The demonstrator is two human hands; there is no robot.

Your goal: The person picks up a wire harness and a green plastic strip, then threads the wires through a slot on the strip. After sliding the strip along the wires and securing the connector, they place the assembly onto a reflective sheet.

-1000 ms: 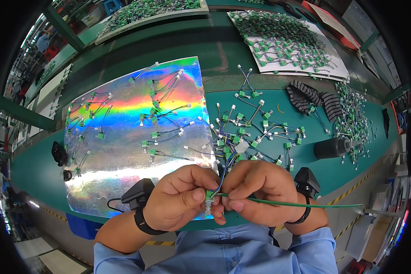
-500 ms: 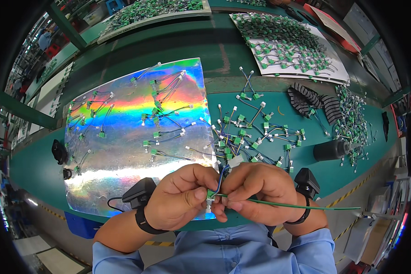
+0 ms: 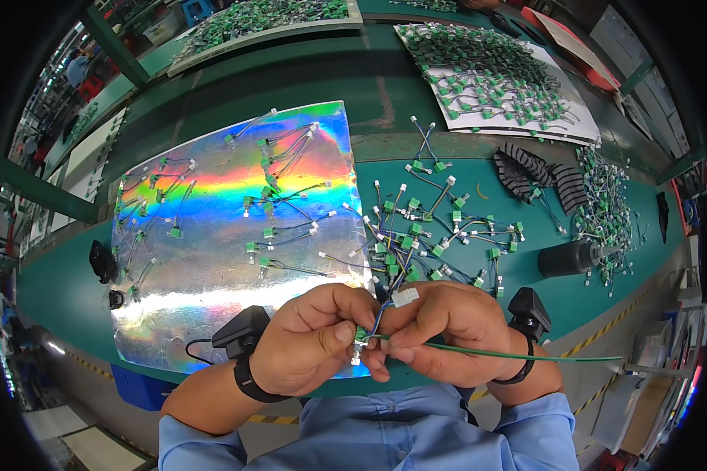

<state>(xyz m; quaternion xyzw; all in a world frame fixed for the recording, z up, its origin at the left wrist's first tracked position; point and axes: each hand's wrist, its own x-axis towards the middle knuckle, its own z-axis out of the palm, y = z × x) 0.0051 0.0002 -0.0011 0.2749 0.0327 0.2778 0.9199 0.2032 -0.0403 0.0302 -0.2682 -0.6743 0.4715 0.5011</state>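
Observation:
My left hand (image 3: 314, 339) pinches a small wired connector (image 3: 360, 339), a green block with a silvery end pointing down toward me. Its short dark and blue wires curve up to a white plug (image 3: 405, 297) beside my right fingers. Between thumb and fingertips my right hand (image 3: 448, 326) grips a thin green rod (image 3: 518, 355), which stretches off to the right. The rod's left tip meets the connector near the wire bases; my fingers partly hide that spot. Both hands are close together over the table's near edge.
A shiny holographic sheet (image 3: 212, 271) with wired connectors lies left. More connectors (image 3: 416, 228) are heaped beyond my hands. A black bottle (image 3: 567, 258), striped cloth (image 3: 518, 169) and another connector pile (image 3: 605, 204) are right. A loaded white board (image 3: 526, 129) is at the back.
The white plug has tilted and shifted slightly right and nearer to me. The connector has turned a little in my left fingers. Both hands stay nearly in place.

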